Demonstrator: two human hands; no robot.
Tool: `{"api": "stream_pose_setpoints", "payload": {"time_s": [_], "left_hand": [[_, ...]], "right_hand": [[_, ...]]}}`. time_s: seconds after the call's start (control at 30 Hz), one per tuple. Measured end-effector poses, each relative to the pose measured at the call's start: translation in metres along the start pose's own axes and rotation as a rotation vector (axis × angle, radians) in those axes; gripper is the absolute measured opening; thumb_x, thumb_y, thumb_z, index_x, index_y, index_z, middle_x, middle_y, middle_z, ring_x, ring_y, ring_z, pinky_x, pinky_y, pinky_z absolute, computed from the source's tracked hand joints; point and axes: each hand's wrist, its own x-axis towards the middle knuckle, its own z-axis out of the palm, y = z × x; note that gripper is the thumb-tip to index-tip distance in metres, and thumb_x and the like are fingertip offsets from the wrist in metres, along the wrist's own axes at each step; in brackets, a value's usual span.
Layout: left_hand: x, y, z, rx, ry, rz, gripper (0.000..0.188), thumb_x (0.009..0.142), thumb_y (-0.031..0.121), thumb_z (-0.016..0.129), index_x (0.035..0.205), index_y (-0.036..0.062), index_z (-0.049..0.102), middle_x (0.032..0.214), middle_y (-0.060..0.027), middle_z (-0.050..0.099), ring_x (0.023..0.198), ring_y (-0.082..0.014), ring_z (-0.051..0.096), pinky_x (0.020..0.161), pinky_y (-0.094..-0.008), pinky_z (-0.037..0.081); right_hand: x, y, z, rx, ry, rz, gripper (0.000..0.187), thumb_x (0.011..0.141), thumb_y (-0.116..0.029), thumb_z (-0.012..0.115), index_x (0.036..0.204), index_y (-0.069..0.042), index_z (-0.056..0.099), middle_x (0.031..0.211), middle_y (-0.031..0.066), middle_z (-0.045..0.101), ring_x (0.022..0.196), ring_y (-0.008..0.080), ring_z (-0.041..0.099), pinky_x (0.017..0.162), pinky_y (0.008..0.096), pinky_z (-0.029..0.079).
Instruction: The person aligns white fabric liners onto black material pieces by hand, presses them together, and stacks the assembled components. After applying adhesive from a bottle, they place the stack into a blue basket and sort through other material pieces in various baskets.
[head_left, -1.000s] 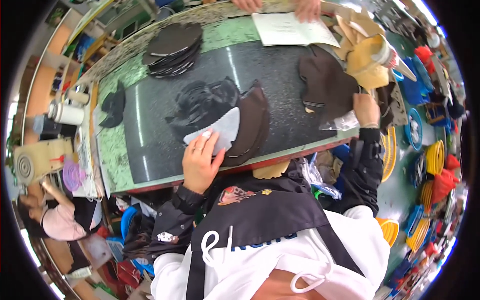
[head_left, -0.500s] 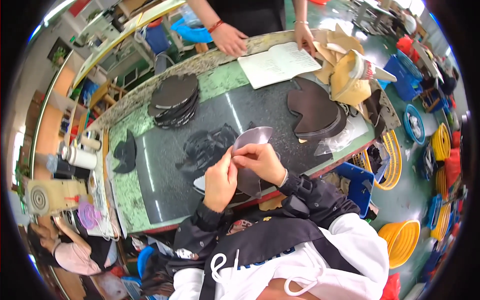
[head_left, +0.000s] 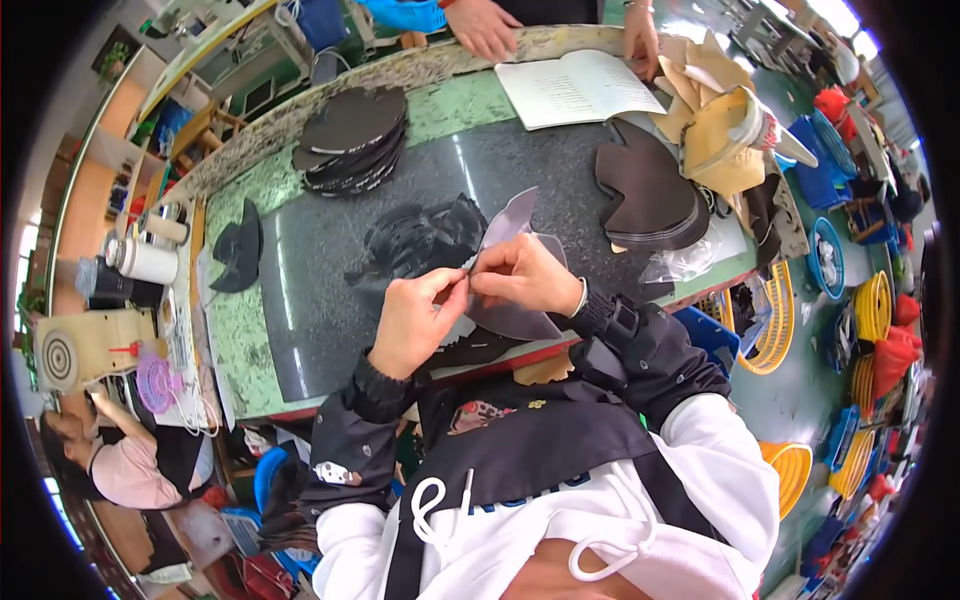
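Note:
My left hand [head_left: 415, 318] is closed, its thumb and fingertips pinching the edge of a grey cut sheet piece [head_left: 513, 222]. My right hand [head_left: 528, 277] is closed on the same piece close beside it, fingertips nearly meeting those of the left. The piece is thin and smooth, with pointed lobes rising above and spreading below my right hand; the pinched edge is partly hidden by my fingers. Just beyond my hands lies a loose heap of black cut pieces [head_left: 422, 238] on the dark table top [head_left: 335, 270].
One stack of dark pieces [head_left: 352, 125] stands far left, another stack [head_left: 645, 190] at right. A single black piece [head_left: 238, 250] lies at left. Across the table, another person's hands [head_left: 482, 28] are near an open notebook [head_left: 575, 90]. Right of it stands a tan container [head_left: 722, 145].
The view has shifted, so the table sits higher in the picture. The grey piece has turned in my hands, with more of its lobes showing. Both hands still grip it.

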Motion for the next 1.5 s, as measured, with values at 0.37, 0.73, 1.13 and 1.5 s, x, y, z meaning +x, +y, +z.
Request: {"api": "stream_pose_setpoints", "payload": {"time_s": [0.37,0.73,1.13,1.5], "left_hand": [[-0.012,-0.019,0.026,-0.202,0.138,-0.172,0.017,0.092,0.007,0.057,0.099,-0.0057,0.065,0.075,0.0009,0.063,0.070,-0.0025,0.054,0.060,-0.0196,0.046],[0.000,0.001,0.017,0.061,0.286,-0.117,0.021,0.092,0.017,0.060,0.085,-0.0022,0.064,0.065,-0.0025,0.060,0.061,-0.0047,0.048,0.056,-0.0231,0.042],[0.048,0.053,-0.059,0.406,0.295,0.109,0.022,0.091,0.020,0.062,0.084,-0.0003,0.065,0.064,-0.0073,0.059,0.058,-0.0079,0.049,0.054,-0.0278,0.041],[0.054,0.056,0.002,0.035,0.211,0.048,0.025,0.089,0.021,0.065,0.082,-0.0039,0.064,0.057,-0.0063,0.055,0.054,-0.0062,0.045,0.050,-0.0265,0.039]], "right_hand": [[-0.006,0.010,0.017,0.040,0.122,-0.016,0.018,0.084,-0.009,0.058,0.073,0.004,0.064,0.066,0.0043,0.064,0.059,0.0074,0.060,0.053,0.0232,0.047],[-0.022,0.000,0.035,-0.309,0.337,-0.339,0.015,0.082,-0.006,0.063,0.069,0.001,0.059,0.062,0.0063,0.058,0.053,0.0117,0.055,0.050,0.0262,0.043],[-0.207,0.040,-0.073,-0.875,-0.168,0.262,0.018,0.074,-0.006,0.066,0.092,-0.006,0.062,0.084,0.0146,0.060,0.074,0.0295,0.061,0.066,0.0397,0.048],[-0.043,-0.065,-0.023,-1.015,0.035,-1.019,0.034,0.059,-0.013,0.066,0.091,-0.002,0.063,0.094,0.0085,0.061,0.084,0.0246,0.060,0.071,0.0335,0.048]]}}
